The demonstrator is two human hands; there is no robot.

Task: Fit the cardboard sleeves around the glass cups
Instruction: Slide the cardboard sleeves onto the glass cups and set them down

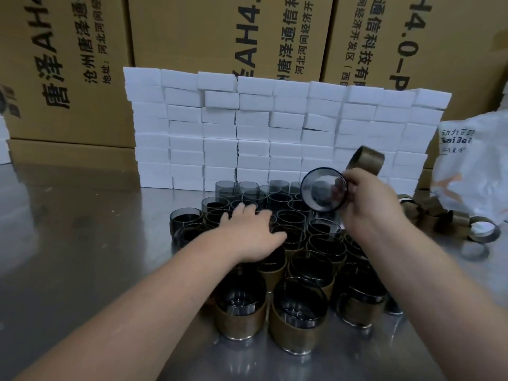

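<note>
Gripping tilted glass cup (323, 192) and cardboard sleeve (367, 160) in right hand (368, 196), before white box wall (220, 127); resting released left hand (247, 232) on standing cups (291, 218) there.

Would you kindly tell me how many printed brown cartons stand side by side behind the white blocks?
3: the left carton, the middle carton, the right carton. Lower cartons may be hidden behind the white blocks.
</note>
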